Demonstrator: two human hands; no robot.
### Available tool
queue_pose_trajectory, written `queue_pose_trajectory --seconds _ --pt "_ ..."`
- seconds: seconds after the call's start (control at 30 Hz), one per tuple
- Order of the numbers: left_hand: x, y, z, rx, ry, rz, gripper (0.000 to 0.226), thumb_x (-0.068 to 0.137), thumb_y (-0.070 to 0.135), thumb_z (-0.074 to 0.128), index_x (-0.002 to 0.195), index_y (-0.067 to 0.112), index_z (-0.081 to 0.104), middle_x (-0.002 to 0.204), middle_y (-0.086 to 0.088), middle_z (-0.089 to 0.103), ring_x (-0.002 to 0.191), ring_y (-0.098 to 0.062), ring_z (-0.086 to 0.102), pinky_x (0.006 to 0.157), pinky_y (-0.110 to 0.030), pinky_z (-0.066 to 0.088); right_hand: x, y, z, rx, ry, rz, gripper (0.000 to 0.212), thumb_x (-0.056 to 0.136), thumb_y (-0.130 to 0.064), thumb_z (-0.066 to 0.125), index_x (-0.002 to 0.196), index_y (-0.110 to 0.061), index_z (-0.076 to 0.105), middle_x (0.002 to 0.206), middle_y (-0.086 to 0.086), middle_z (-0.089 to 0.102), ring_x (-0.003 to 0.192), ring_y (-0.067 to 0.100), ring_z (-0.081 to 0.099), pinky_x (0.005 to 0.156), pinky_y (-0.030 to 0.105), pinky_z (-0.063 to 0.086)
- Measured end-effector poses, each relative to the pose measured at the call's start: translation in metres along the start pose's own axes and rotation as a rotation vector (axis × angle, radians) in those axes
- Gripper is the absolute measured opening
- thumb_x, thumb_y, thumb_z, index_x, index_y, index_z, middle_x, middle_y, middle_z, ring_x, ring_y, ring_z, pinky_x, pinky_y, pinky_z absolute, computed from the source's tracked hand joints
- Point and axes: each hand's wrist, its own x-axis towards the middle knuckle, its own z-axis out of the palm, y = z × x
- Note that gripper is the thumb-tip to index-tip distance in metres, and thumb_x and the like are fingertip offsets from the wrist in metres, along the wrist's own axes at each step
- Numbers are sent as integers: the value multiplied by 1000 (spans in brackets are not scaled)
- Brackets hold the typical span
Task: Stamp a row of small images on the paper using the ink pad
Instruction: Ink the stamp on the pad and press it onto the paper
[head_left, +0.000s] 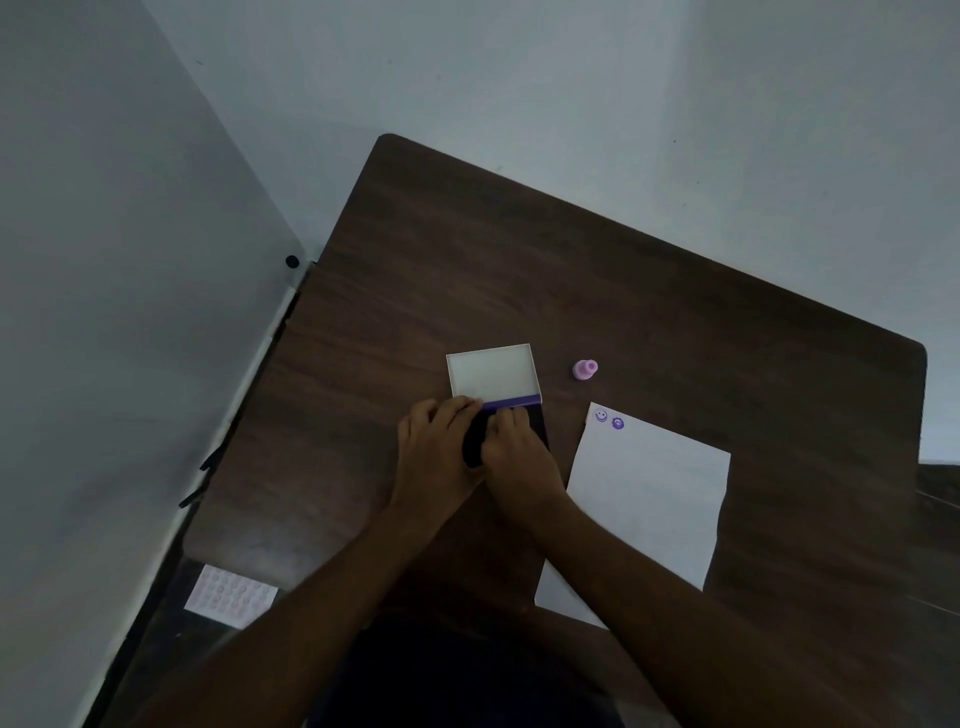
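The ink pad (537, 423) lies open at the table's middle, its white lid (492, 371) flipped back and a purple edge at the hinge. My left hand (436, 447) grips the pad's left side. My right hand (514, 449) rests on the dark pad with its fingers curled downward; anything under them is hidden. A small pink stamp (585, 370) stands alone to the right of the lid. The white paper (649, 509) lies right of the pad, with a smiley print (601, 415) and a purple round print (617, 423) at its top left corner.
The dark wooden table (571, 270) stands against a pale wall at the back. A pink dotted sheet (231, 596) lies at the table's near left corner. A narrow gap with black cables (200, 483) runs along the left edge.
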Motion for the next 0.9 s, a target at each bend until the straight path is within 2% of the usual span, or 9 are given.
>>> queue_pose_trajectory --seconds 0.1,0.17,0.27,0.4,0.47,0.53,0.6,0.8,0.9 --pt "-1 0 -2 -3 13 5 76 64 52 74 130 22 50 133 -1 53 116 -24 46 93 -36 38 -5 9 2 174 -277 90 63 91 -22 55 143 -6 22 152 14 24 138 27 26 114 35 20" --pt "-1 1 -2 -2 31 16 75 65 51 74 130 22 50 131 -1 54 114 -23 46 92 -36 38 -5 13 2 205 -315 100 70 89 -21 58 145 -8 17 155 11 18 141 25 20 117 34 13" --pt "0 2 -4 -15 43 18 72 67 50 73 129 21 52 130 -1 56 113 -23 47 90 -35 39 -7 5 -4 295 -258 103 61 90 -14 55 141 -2 24 151 17 25 137 31 28 115 43 23" --pt "-1 3 -6 -14 38 15 71 68 49 72 130 21 51 131 0 54 115 -24 45 91 -35 39 -2 -4 -2 81 22 32 31 93 -10 36 119 5 43 120 25 47 110 35 48 89 43 45" --pt "0 4 -6 -13 28 13 71 69 48 72 131 22 50 132 1 54 115 -24 44 91 -35 38 -4 -2 -3 173 -71 64 37 94 -13 42 128 2 38 133 23 42 122 34 43 100 43 40" --pt "0 4 -6 -11 12 6 72 69 49 72 132 22 48 134 1 52 117 -23 43 92 -35 37 -9 4 -5 287 -242 114 59 91 -17 54 141 -5 25 150 15 27 137 28 29 115 38 22" --pt "1 4 -6 -3 1 -1 73 71 49 71 134 23 46 136 1 50 118 -23 42 94 -35 36 -9 8 -5 274 -298 104 67 90 -20 56 144 -8 18 154 12 20 141 25 22 118 34 15" --pt "1 4 -4 2 4 -8 71 72 48 70 134 22 47 136 -1 51 117 -25 43 94 -36 37 -5 3 -6 146 -202 52 52 94 -16 50 139 -3 27 149 19 28 137 32 29 113 39 25" --pt "1 4 -3 2 3 -14 71 72 49 70 133 21 48 135 -1 52 117 -25 44 94 -36 37 -8 3 -7 211 -293 80 64 91 -19 55 143 -7 20 154 13 21 140 26 23 118 35 16"
